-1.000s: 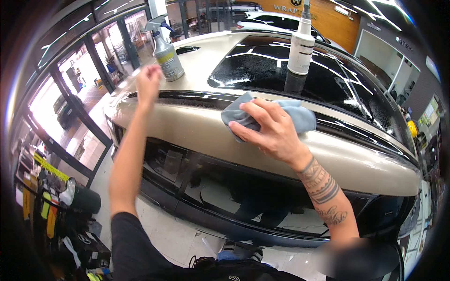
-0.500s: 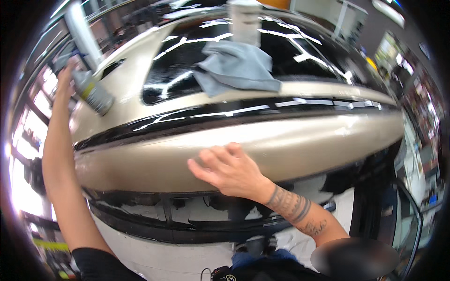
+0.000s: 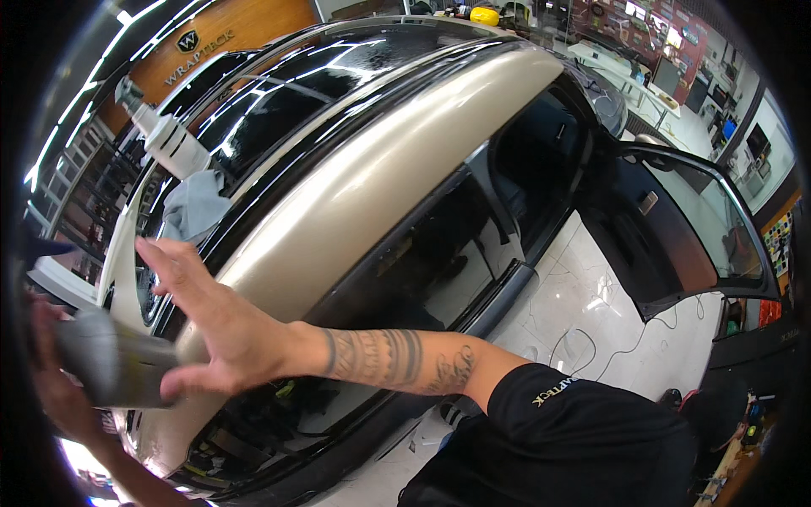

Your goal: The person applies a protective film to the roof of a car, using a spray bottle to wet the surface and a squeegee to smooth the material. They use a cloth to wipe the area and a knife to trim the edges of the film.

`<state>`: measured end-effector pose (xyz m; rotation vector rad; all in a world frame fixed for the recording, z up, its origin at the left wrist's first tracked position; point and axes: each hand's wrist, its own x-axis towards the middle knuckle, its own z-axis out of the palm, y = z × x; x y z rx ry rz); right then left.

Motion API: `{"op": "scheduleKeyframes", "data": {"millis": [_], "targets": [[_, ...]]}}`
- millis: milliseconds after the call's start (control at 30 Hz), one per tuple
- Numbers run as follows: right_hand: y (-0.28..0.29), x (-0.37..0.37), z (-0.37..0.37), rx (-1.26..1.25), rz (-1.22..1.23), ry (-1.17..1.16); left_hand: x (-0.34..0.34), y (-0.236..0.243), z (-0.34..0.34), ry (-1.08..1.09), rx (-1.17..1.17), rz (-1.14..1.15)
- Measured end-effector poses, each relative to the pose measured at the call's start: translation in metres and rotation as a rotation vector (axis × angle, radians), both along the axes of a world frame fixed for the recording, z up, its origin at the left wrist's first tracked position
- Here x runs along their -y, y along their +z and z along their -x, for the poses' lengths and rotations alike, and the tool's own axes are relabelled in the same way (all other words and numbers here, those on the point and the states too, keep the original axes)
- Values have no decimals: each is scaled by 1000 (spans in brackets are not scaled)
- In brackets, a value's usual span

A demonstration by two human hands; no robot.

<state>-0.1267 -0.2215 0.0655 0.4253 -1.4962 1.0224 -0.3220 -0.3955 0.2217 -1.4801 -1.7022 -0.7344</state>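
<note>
At the left edge, my left hand (image 3: pixel 63 372) grips a grey cylindrical can (image 3: pixel 118 359), smeared by motion. My right hand (image 3: pixel 224 325) is open beside the can's base, thumb and fingers spread wide; whether the thumb touches the can I cannot tell. Behind my right hand, a grey-blue cloth (image 3: pixel 194 207) lies crumpled on the roof of a car. A white spray bottle (image 3: pixel 176 145) stands by the cloth. Along the roof side runs a glossy beige panel (image 3: pixel 363 173) with a black strip (image 3: pixel 279 182) beside it.
An open car door (image 3: pixel 676 228) juts out at the right. Cables (image 3: pixel 583 338) lie on the white tiled floor (image 3: pixel 562 287). Farther back are a white table (image 3: pixel 625 80) and a wooden wall panel (image 3: pixel 245 38) with a sign.
My view has swung to the right along the car. My right hand has come off the beige panel toward the can, fingers spreading. The can remains in my left hand.
</note>
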Motion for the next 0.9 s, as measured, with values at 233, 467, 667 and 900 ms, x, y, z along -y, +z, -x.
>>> {"op": "scheduleKeyframes", "data": {"millis": [233,467,667,900], "targets": [[-22,-63,-196,473,51,-532,-169,-128,-270,-608,726,182],[-113,-151,-347,494,610,-251,-374,-147,-340,-531,178,630],[-164,-161,-410,466,530,-424,-484,-161,-334,-325,-297,393],[-226,-160,-452,498,817,-396,-525,-168,-327,-138,-425,570]]}}
